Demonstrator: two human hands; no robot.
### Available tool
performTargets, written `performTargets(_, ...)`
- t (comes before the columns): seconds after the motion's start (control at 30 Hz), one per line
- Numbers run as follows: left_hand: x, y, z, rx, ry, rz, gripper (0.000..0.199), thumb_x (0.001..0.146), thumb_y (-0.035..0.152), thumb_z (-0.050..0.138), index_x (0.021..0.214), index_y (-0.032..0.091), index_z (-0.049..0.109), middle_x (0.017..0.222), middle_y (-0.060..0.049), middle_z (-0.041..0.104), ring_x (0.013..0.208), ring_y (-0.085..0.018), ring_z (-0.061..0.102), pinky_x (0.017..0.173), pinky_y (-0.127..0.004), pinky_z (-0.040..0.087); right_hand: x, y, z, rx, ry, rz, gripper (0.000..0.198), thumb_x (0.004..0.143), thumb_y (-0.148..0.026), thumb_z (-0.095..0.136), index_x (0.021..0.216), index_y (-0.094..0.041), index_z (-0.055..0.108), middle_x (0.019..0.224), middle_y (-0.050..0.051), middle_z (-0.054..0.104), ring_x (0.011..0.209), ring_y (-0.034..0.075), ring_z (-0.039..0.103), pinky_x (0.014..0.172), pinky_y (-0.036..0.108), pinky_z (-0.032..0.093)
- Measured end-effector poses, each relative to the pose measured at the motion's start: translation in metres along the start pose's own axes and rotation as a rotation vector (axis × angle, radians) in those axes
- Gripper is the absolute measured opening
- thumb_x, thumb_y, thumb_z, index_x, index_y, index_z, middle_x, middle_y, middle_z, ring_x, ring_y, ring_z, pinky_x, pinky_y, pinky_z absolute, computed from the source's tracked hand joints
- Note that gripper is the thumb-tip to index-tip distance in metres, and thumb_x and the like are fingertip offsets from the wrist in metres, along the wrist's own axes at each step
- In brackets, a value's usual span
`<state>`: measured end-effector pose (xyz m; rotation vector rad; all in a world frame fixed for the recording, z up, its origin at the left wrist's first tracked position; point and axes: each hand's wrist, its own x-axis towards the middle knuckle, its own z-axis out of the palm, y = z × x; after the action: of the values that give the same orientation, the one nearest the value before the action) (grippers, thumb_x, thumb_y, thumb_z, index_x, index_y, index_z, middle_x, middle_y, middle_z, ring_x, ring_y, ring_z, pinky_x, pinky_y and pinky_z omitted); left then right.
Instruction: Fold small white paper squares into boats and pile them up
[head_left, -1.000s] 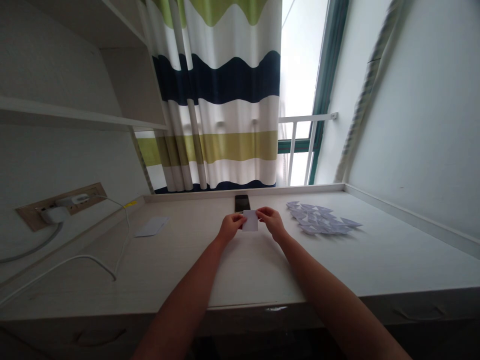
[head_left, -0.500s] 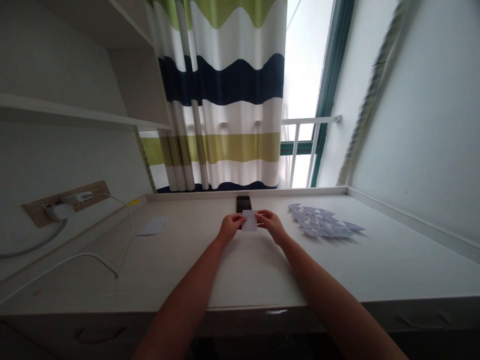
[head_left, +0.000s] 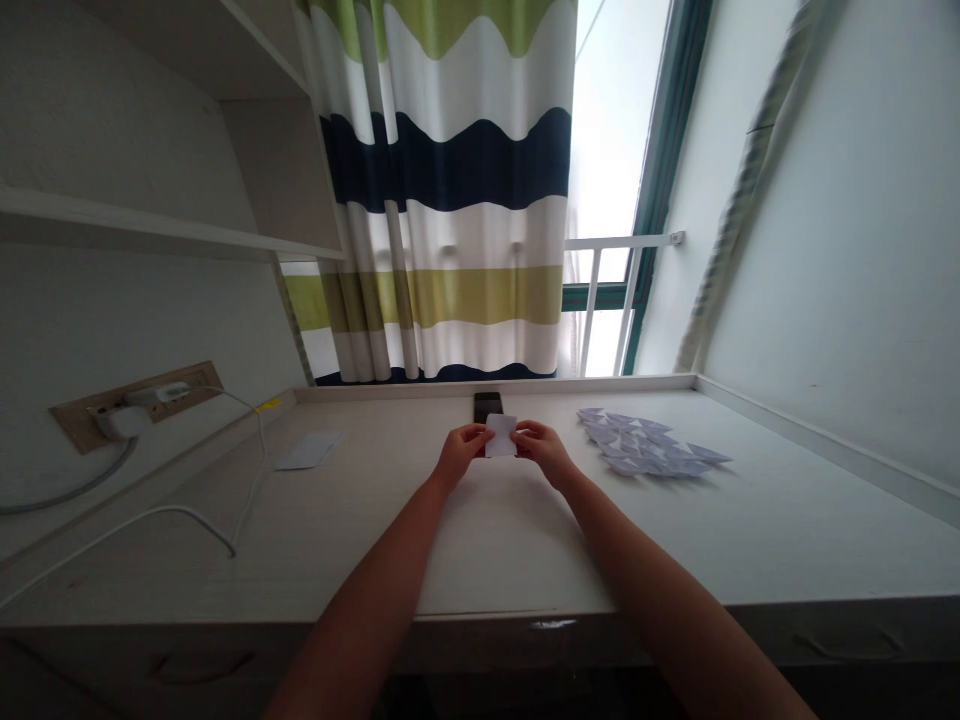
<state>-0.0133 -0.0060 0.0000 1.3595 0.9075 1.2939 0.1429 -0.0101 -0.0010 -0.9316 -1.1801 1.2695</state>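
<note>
A: What's held?
B: White paper [head_left: 501, 436], pinched at opposite edges by left hand [head_left: 459, 452] and right hand [head_left: 547, 450].
A: Where?
B: Over the tabletop [head_left: 510, 550], partly hiding the phone [head_left: 487, 403]; folded papers [head_left: 637, 453] lie to the right.

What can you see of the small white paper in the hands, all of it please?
The paper is a small, plain white, four-sided piece, thin-looking, with no print that I can make out. The left hand pinches its left edge and the right hand its right edge. Its broad face is turned toward the camera, and in this view its top overlaps the phone behind. Whether it is folded or touches the desk I can't tell.
</note>
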Motion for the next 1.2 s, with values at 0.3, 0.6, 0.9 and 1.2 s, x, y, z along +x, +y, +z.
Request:
performTargets(0.3, 0.0014, -0.0018, -0.0012, -0.061, -0.006, -0.032, 0.033, 0.058, 0.026, 0.070, 0.086, 0.010, 0.061, 0.068, -0.003, 0.063, 0.063, -0.014, 0.058, 0.061, -0.029, 0.052, -0.0001, 0.0004, -0.0001, 0.034, -0.018, -0.005, 0.025, 0.051, -0.027, 0.071, 0.069, -0.016, 0.058, 0.056, -0.001, 0.060, 0.053, 0.011, 0.056, 0.058, 0.027, 0.046)
performTargets(0.6, 0.0027, -0.0023, -0.0030, -0.136, -0.010, -0.041, 0.022, 0.060, 0.022, 0.063, 0.080, 0.012, 0.062, 0.067, -0.002, 0.060, 0.060, -0.011, 0.056, 0.059, -0.027, 0.049, 0.0020, 0.0046, -0.0016, 0.104, -0.081, -0.048, 0.026, 0.053, -0.028, 0.070, 0.075, -0.017, 0.061, 0.059, -0.002, 0.061, 0.059, 0.011, 0.056, 0.062, 0.028, 0.046)
performTargets(0.9, 0.0009, -0.0038, -0.0056, -0.030, -0.083, 0.049, 0.018, 0.068, 0.020, 0.054, 0.078, 0.013, 0.066, 0.084, -0.006, 0.063, 0.073, -0.014, 0.058, 0.070, -0.031, 0.048, -0.0016, 0.0004, 0.0023, 0.023, -0.056, -0.129, 0.011, 0.059, -0.024, 0.063, 0.066, -0.015, 0.064, 0.070, 0.002, 0.064, 0.064, 0.012, 0.058, 0.067, 0.030, 0.049)
performTargets(1.2, 0.0012, -0.0037, -0.0035, 0.035, -0.062, 0.023, 0.024, 0.063, 0.029, 0.064, 0.080, 0.011, 0.062, 0.067, -0.003, 0.061, 0.064, -0.013, 0.057, 0.064, -0.029, 0.049, 0.0015, 0.0045, 0.0011, -0.135, -0.049, -0.201, 0.015, 0.058, -0.023, 0.064, 0.071, -0.015, 0.065, 0.068, 0.002, 0.063, 0.062, 0.013, 0.057, 0.064, 0.031, 0.048)
